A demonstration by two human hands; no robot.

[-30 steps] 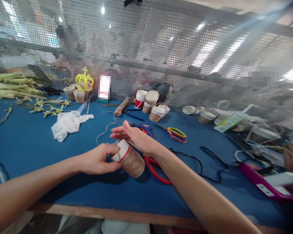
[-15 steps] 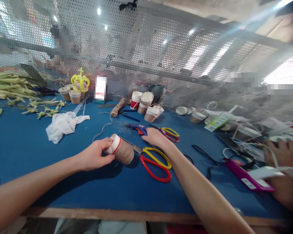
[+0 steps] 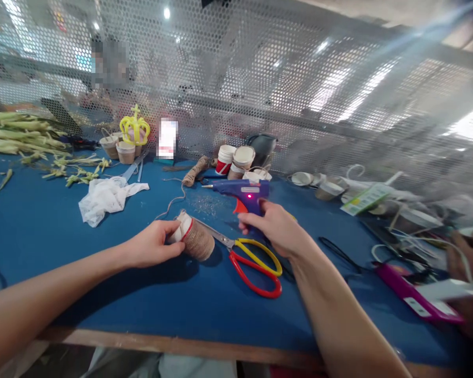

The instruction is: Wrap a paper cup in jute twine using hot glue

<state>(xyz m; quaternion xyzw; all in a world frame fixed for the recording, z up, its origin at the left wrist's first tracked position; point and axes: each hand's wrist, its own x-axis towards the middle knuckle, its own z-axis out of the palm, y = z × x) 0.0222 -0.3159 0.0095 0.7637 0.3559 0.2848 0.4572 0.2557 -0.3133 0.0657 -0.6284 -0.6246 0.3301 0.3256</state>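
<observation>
Cup, wrapped in twine, lies on its side on the bench, near the front middle. Our left hand has its grip closed around the white rim end of the cup. Our right hand has its grip closed on the handle of the glue gun, which we hold upright above the bench with its nozzle pointing left and its red lamp lit. Scissors lie just right of the cup, their blades reaching it; we cannot tell whether they touch. A twine spool lies farther back.
</observation>
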